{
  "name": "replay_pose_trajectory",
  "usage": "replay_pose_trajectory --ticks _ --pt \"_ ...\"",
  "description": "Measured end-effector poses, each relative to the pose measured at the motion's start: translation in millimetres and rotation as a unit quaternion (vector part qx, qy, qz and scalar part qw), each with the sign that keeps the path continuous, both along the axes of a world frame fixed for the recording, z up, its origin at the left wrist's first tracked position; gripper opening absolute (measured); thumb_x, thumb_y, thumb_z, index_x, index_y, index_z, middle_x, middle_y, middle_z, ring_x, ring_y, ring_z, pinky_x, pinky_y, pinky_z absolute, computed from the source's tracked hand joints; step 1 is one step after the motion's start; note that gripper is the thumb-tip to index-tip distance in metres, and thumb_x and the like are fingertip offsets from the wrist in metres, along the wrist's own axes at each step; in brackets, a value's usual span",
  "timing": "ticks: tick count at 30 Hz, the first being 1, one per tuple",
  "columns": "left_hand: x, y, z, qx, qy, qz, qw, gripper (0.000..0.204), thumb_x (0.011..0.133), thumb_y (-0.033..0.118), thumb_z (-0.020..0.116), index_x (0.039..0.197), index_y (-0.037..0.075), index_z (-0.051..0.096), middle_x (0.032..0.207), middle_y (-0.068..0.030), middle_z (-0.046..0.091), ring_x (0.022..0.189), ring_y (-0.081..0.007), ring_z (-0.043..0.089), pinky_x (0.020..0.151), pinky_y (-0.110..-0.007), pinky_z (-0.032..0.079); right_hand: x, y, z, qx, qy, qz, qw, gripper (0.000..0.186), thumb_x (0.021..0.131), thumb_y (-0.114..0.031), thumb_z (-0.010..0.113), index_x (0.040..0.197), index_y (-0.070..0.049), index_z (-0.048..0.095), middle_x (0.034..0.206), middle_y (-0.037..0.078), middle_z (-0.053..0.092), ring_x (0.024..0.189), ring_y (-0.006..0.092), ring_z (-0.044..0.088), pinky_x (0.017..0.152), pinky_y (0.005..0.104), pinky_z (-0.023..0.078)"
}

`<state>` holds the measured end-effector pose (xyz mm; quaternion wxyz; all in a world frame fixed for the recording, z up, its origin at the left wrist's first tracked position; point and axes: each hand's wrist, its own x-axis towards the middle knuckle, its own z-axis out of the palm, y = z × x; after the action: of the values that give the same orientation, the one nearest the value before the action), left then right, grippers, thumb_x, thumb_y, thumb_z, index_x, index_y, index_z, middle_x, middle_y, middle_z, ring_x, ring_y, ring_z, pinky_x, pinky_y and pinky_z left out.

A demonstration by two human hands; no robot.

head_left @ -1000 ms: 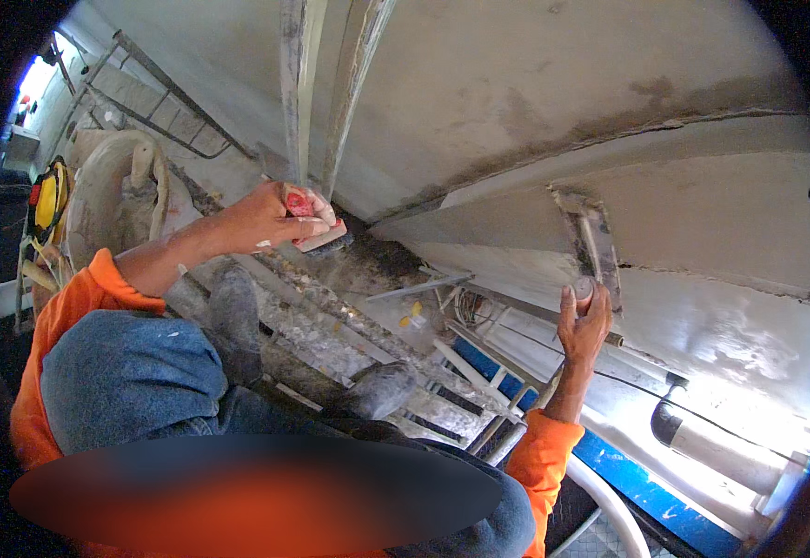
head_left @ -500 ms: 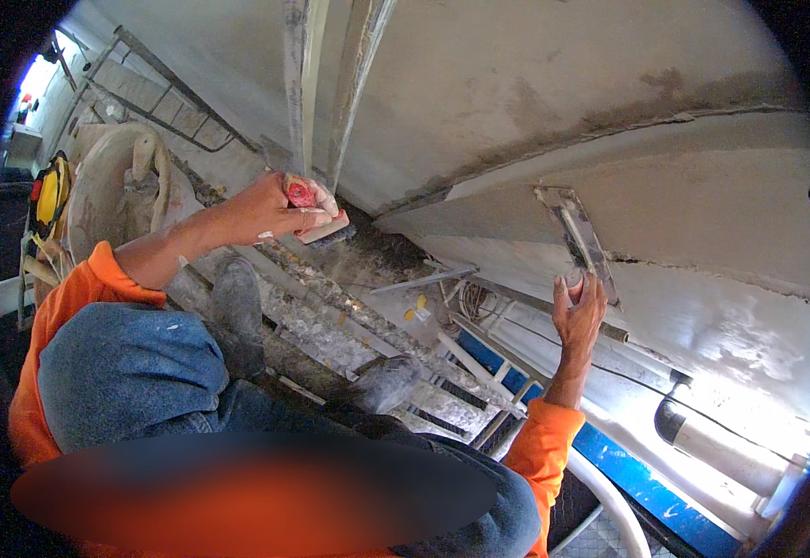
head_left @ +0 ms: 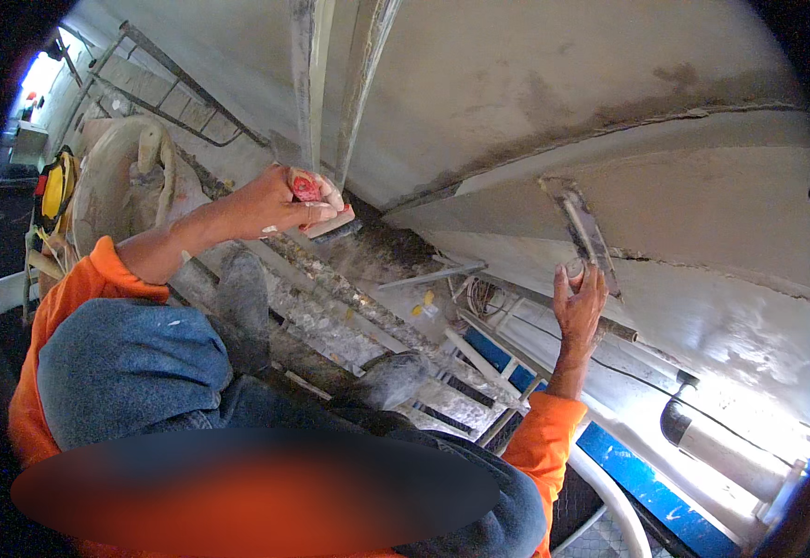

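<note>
My left hand (head_left: 284,203) is closed round a brush (head_left: 332,224) with a pale block and dark bristles; a red part, perhaps its handle, shows between the fingers. It is held above the planks, near two upright pale strips (head_left: 317,102). At the right, my right hand (head_left: 582,302) grips the handle of a plastering trowel (head_left: 584,228). The trowel's long metal blade lies along the grey plastered wall (head_left: 703,191), above a ragged plaster edge. Whether the whole blade touches the wall, I cannot tell.
My boots rest on dirty scaffold planks (head_left: 303,279). A plaster-caked tub (head_left: 112,186) stands at the left, beside a metal frame (head_left: 177,98) and a yellow-and-black object (head_left: 54,191). A pipe (head_left: 730,451), black cable and blue board (head_left: 637,474) run along the lower right.
The view has shifted slightly. My right hand and the trowel have barely moved along the wall; my left hand keeps the brush in nearly the same place.
</note>
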<state>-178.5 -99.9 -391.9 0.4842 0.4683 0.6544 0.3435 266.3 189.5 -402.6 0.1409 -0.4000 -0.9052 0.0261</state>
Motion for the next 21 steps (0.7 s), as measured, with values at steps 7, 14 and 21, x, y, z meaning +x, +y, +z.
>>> replay_pose_trajectory --ticks 7,14,21 --pt "-2 -4 -3 -0.049 -0.050 0.010 0.998 0.024 0.102 0.021 0.071 0.115 0.003 0.076 0.102 -0.0039 0.077 0.093 -0.0102 0.066 0.088 -0.030 0.054 -2 -11 -3 -0.010 0.039 -0.026 0.999 0.035 0.092 -0.026 0.080 0.113 -0.002 0.065 0.078 0.009 0.058 0.086 0.0329 0.059 0.087 0.0487 0.046" --pt "0 -4 -1 -0.019 -0.028 0.005 0.999 0.020 0.100 0.018 0.069 0.110 0.002 0.075 0.095 -0.0037 0.075 0.090 -0.0102 0.065 0.087 -0.029 0.053 -14 -1 -3 0.024 0.050 -0.002 0.998 0.037 0.091 -0.027 0.080 0.114 -0.002 0.065 0.079 0.008 0.060 0.087 0.0331 0.059 0.089 0.0494 0.046" --pt "-10 -11 -11 -0.027 -0.027 -0.017 0.999 0.019 0.104 0.017 0.070 0.114 0.002 0.074 0.097 -0.0013 0.074 0.090 -0.0082 0.064 0.084 -0.029 0.054 4 0 -46 -0.055 -0.028 -0.025 0.998 0.038 0.092 -0.026 0.080 0.116 -0.002 0.065 0.077 0.006 0.060 0.088 0.0325 0.060 0.089 0.0492 0.045"
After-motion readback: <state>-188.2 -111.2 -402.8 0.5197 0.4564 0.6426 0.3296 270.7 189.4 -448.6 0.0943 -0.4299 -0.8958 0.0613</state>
